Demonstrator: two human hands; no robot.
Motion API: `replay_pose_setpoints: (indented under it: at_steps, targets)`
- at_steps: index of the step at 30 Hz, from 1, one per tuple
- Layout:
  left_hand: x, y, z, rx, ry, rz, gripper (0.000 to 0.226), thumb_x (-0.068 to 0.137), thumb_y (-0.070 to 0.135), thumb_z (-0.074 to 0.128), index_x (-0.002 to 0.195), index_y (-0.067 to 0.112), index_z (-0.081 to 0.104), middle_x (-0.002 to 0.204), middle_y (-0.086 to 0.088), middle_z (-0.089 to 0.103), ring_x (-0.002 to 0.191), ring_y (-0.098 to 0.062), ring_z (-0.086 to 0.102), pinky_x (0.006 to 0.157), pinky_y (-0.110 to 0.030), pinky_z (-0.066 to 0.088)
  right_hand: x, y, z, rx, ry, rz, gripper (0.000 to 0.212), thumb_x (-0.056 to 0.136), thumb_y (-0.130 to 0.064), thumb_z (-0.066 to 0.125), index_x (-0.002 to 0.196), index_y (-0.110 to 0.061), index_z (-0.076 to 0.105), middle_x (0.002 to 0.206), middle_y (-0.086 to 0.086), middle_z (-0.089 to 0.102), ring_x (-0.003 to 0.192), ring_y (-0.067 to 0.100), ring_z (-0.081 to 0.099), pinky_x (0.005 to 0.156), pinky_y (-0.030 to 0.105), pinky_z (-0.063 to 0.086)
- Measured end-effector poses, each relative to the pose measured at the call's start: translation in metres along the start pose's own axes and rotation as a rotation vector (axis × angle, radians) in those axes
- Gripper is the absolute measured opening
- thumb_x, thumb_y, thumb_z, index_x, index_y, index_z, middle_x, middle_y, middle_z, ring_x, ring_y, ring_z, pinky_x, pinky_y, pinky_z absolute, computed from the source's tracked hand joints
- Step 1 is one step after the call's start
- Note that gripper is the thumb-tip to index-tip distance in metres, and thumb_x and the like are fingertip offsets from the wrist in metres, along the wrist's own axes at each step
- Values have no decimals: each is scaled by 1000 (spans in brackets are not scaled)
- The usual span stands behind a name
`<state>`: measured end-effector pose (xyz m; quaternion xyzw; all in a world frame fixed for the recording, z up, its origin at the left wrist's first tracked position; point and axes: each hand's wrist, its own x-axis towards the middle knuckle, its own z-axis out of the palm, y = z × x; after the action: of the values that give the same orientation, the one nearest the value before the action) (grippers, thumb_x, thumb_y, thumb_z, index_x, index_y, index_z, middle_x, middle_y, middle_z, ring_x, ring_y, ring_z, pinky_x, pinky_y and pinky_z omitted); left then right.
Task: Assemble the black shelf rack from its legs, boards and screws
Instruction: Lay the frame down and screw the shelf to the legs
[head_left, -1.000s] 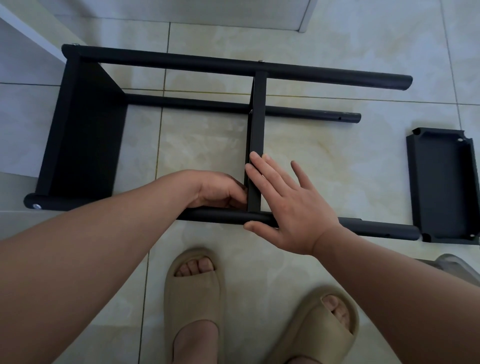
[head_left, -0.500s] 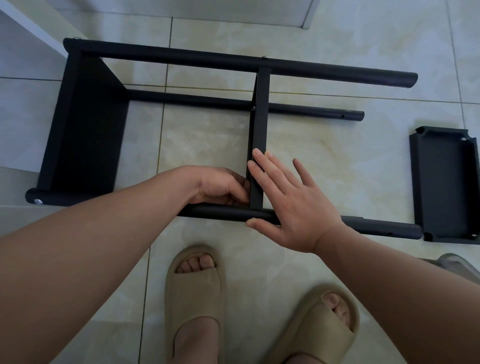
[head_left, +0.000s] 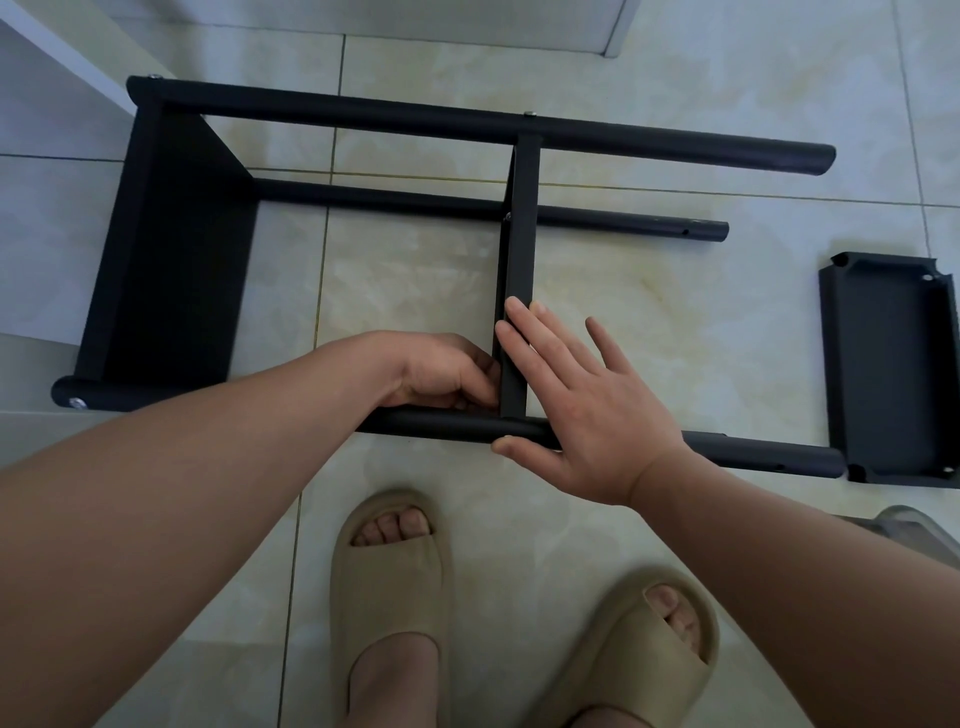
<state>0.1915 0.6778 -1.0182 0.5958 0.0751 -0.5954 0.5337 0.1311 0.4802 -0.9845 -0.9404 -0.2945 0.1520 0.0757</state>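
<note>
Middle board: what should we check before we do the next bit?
1. Middle board reaches from far leg to near leg: ok.
2. Right hand lies flat, steadying the middle board and near leg: ok.
3. Left hand is curled at the near joint; whether it holds a screw: cannot tell.
4. Far screw sits in the far leg above the middle board: ok.
5. Last board lies loose on the floor, not fitted: not ok.
</note>
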Motion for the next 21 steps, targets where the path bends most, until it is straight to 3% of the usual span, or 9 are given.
replay_pose_setpoints:
  at_steps: [9, 16, 21]
  targets:
    - [5, -4, -4, -26, -27, 6, 19, 90, -9, 53, 100, 3, 63, 79, -12, 68, 70, -21, 69, 67, -29, 56, 0, 0, 1, 1, 13, -3, 92, 94, -73, 29, 163, -15, 11, 171, -1, -4, 157, 18, 0, 123, 57, 17]
    - [0, 0, -3, -3, -112, -70, 20, 71, 11, 59, 71, 21, 77, 73, -3, 71, 65, -15, 69, 60, -23, 52, 0, 1, 0, -10, 0, 0, 92, 94, -74, 27, 163, -16, 8, 171, -2, -7, 157, 17, -2, 124, 57, 16]
    - [1, 0, -2, -17, -40, -22, 19, 88, -10, 50, 98, 2, 62, 76, -9, 68, 67, -18, 69, 62, -24, 55, 0, 0, 1, -5, 4, 0, 92, 94, -74, 27, 163, -16, 8, 171, -2, -6, 157, 17, -2, 123, 57, 16]
